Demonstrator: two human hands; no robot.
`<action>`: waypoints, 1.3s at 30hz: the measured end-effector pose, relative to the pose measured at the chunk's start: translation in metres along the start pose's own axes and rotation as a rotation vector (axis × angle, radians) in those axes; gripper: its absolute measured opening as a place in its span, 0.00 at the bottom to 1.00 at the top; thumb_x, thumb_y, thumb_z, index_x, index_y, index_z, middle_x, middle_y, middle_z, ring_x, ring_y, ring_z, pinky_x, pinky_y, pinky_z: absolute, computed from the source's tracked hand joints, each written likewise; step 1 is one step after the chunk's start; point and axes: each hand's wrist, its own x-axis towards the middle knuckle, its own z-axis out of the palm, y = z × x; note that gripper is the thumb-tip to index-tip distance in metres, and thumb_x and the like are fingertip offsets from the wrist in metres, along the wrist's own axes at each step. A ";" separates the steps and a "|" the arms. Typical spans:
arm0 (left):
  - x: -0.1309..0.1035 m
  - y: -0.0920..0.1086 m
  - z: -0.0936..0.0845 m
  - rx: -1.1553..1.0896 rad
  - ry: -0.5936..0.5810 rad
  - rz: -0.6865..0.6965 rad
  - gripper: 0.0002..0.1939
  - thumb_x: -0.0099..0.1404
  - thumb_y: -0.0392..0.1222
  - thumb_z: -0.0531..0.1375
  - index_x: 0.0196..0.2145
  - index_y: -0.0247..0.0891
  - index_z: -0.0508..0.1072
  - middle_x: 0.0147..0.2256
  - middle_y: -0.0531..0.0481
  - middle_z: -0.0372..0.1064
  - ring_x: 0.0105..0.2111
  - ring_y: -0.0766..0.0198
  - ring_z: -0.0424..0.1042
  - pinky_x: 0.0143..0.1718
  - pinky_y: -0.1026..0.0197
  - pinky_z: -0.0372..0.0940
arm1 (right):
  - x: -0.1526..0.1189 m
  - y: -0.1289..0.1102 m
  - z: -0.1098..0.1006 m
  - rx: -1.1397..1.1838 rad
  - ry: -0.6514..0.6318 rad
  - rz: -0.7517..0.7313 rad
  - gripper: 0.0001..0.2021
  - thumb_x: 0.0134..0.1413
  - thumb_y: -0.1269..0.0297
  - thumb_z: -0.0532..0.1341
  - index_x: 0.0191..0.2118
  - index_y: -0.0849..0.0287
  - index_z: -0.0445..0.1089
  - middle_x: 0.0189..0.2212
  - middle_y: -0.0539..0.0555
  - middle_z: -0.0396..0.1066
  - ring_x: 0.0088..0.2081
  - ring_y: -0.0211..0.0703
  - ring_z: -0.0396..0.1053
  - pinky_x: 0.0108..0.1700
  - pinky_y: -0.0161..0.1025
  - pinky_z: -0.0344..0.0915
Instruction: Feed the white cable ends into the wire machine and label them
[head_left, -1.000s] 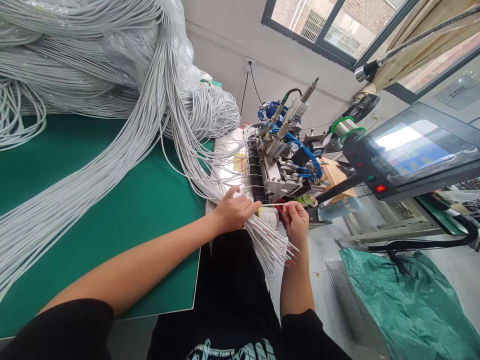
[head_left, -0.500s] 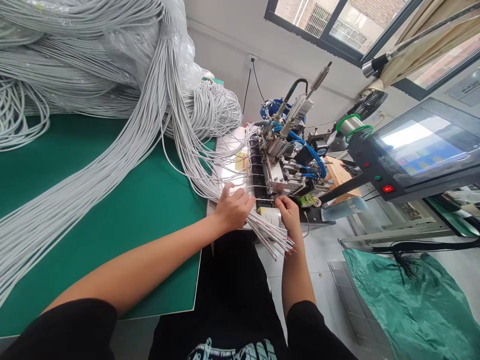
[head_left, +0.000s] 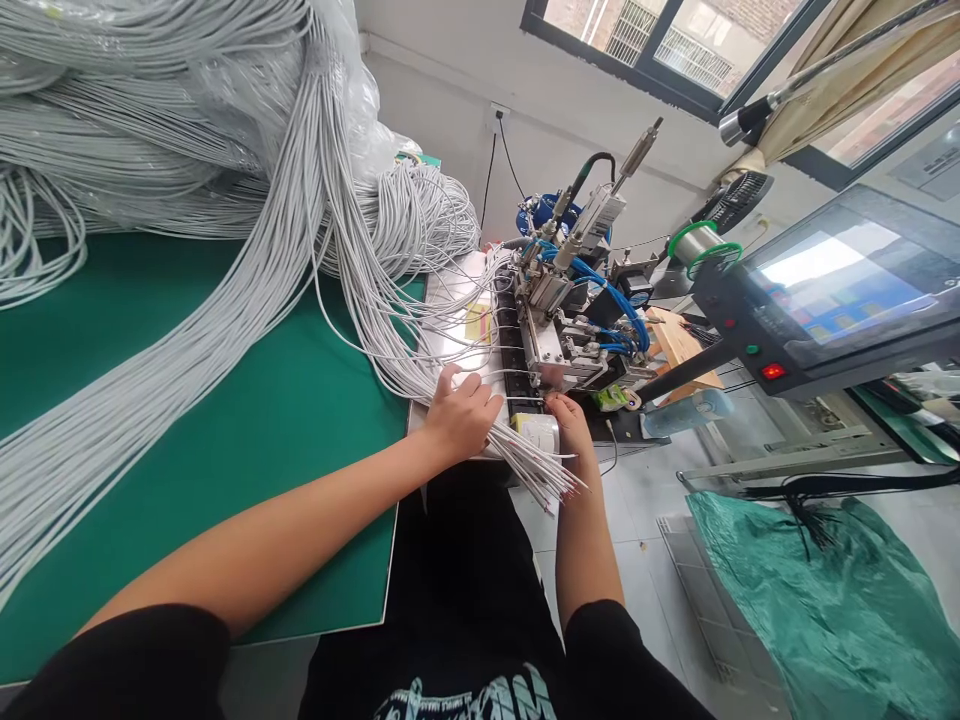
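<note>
My left hand (head_left: pixel 461 415) is closed on a thick bundle of grey-white cables (head_left: pixel 375 330), whose cut ends (head_left: pixel 547 475) fan out toward my right forearm. One single cable (head_left: pixel 521 398) runs from beside my left hand to the front of the metal machine (head_left: pixel 544 340). At its far end my right hand (head_left: pixel 568 412) pinches the cable tip against the machine's black edge. Several other single cables lie across the black strip farther back. A roll of clear tape (head_left: pixel 537 432) sits between my hands, partly under the bundle.
Large cable coils (head_left: pixel 150 120) are piled on the green table (head_left: pixel 322 400) at the left. At the right are a touch screen (head_left: pixel 847 280) on an arm and a solder-like wire spool (head_left: pixel 701 245). A green sheet (head_left: pixel 817 600) lies on the floor.
The whole view has shifted slightly, moving things a little left. Both hands keep nearly the same pose at the machine; the loose cable ends have shifted a little.
</note>
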 end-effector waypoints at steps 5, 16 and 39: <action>-0.001 -0.001 0.001 -0.027 -0.059 -0.010 0.12 0.50 0.31 0.57 0.34 0.37 0.74 0.33 0.45 0.72 0.40 0.52 0.67 0.53 0.42 0.45 | -0.011 0.001 -0.005 0.077 0.001 0.042 0.16 0.41 0.50 0.66 0.24 0.57 0.64 0.16 0.44 0.55 0.19 0.33 0.50 0.22 0.34 0.49; -0.002 -0.005 0.004 -0.061 0.004 0.120 0.16 0.52 0.27 0.55 0.38 0.39 0.74 0.45 0.47 0.73 0.47 0.54 0.68 0.61 0.39 0.38 | -0.053 -0.004 -0.045 -0.002 -0.027 -0.035 0.15 0.49 0.51 0.65 0.26 0.59 0.70 0.18 0.46 0.57 0.19 0.31 0.47 0.20 0.33 0.44; -0.001 -0.009 -0.006 -0.100 0.132 0.306 0.18 0.66 0.29 0.49 0.48 0.44 0.69 0.34 0.57 0.73 0.27 0.71 0.67 0.55 0.53 0.48 | -0.077 -0.040 -0.031 -0.237 0.162 -0.182 0.14 0.50 0.51 0.66 0.33 0.58 0.75 0.25 0.51 0.70 0.26 0.39 0.62 0.27 0.36 0.57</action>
